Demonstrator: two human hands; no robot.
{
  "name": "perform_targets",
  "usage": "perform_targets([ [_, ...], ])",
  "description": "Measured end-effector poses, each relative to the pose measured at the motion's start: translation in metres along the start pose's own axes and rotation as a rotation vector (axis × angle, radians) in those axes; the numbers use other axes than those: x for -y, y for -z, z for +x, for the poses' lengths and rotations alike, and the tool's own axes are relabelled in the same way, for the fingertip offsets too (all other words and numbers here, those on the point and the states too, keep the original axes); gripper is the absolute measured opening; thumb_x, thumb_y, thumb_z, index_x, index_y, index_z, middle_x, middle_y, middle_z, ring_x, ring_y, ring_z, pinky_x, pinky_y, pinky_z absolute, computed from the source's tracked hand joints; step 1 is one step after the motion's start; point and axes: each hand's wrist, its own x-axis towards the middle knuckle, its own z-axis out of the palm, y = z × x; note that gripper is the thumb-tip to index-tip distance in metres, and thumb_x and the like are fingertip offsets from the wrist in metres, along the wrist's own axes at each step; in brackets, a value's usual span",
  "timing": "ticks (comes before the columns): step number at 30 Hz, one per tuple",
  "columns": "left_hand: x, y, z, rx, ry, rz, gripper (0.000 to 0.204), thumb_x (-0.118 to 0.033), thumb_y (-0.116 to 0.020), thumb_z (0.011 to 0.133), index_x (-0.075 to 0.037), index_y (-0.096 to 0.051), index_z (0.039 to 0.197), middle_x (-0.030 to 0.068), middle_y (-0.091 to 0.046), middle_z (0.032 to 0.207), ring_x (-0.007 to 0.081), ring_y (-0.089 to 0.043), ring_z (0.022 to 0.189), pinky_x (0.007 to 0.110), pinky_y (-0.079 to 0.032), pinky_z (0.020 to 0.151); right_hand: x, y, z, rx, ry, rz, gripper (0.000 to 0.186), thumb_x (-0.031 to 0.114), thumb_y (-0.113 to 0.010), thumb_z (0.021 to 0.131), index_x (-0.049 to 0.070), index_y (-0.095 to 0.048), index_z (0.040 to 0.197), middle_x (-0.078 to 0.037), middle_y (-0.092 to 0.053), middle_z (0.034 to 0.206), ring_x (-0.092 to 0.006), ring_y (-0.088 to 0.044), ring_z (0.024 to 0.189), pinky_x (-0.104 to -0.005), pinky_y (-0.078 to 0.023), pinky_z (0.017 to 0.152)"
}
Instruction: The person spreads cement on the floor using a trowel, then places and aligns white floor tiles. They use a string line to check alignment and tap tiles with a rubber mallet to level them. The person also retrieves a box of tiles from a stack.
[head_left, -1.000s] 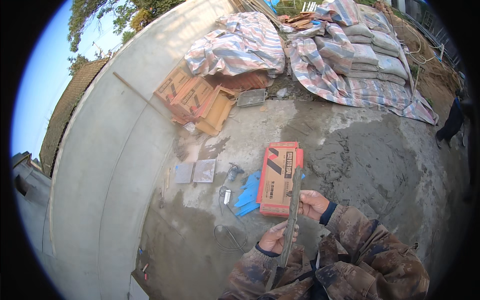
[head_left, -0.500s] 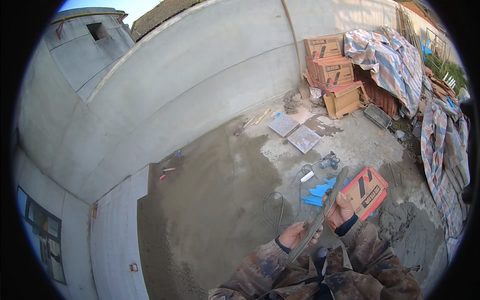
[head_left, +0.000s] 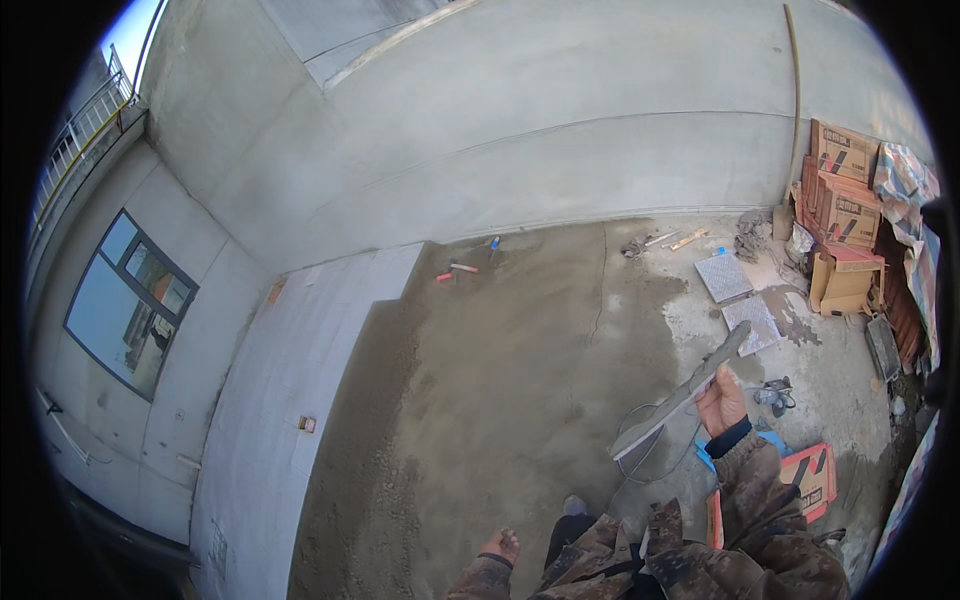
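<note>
My right hand (head_left: 722,402) grips a tile (head_left: 668,408) near its right end, and the tile slants up to the right over the floor. Grey wet mortar covers its upper face, with a pale edge below. Low in the picture, my left hand (head_left: 502,545) hangs apart from the tile, fingers loosely curled in, nothing visible in it. Beneath the tile spreads smooth grey mortar bed (head_left: 500,400). To its left lies a strip of laid pale tiles (head_left: 265,430). A red-handled mallet (head_left: 460,268) rests on the bed by the far wall.
Two patterned tiles (head_left: 722,276) lie on the floor at right. Close by are a corded power tool (head_left: 774,397) and an orange-brown carton (head_left: 808,480). Stacked cartons (head_left: 845,210) stand against the concrete wall (head_left: 560,110). A small box (head_left: 307,425) sits on the laid tiles.
My left hand has let go of the tile and dropped lower left. My right hand now holds it alone. The view has swung left toward the laid tiles.
</note>
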Motion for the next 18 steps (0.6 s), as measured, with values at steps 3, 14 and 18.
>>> perform_targets([
  [3,-0.014,0.068,0.019,-0.501,0.086,-0.060,0.030,-0.020,-0.044,0.104,-0.002,-0.061,0.121,0.0117,-0.069,0.109,0.0276,-0.067,0.091,0.039,-0.056,0.075,-0.046,-0.006,0.047,-0.006,-0.046,-0.024,0.027,0.022,-0.060,0.100,0.005,-0.058,0.121,-0.006,-0.066,0.118,-0.0193,-0.064,0.107,-0.0366,-0.052,0.096],
  [14,-0.192,0.021,0.115,-0.378,0.160,0.684,0.027,-0.025,-0.052,0.101,-0.001,-0.065,0.106,0.0103,-0.072,0.095,0.0219,-0.065,0.073,0.035,-0.055,0.061,-0.209,-0.089,0.218,-0.087,-0.077,-0.129,0.020,0.022,-0.063,0.099,0.009,-0.059,0.114,-0.001,-0.067,0.108,-0.0140,-0.065,0.096,-0.0295,-0.054,0.080],
  [18,-0.282,-0.070,0.163,-0.230,-0.215,0.764,0.025,-0.023,-0.057,0.099,-0.001,-0.068,0.103,0.0102,-0.073,0.091,0.0193,-0.065,0.070,0.032,-0.055,0.058,-0.249,-0.107,0.269,-0.113,-0.073,-0.169,0.021,0.023,-0.063,0.099,0.010,-0.059,0.114,0.000,-0.067,0.106,-0.0127,-0.064,0.093,-0.0272,-0.052,0.076],
])
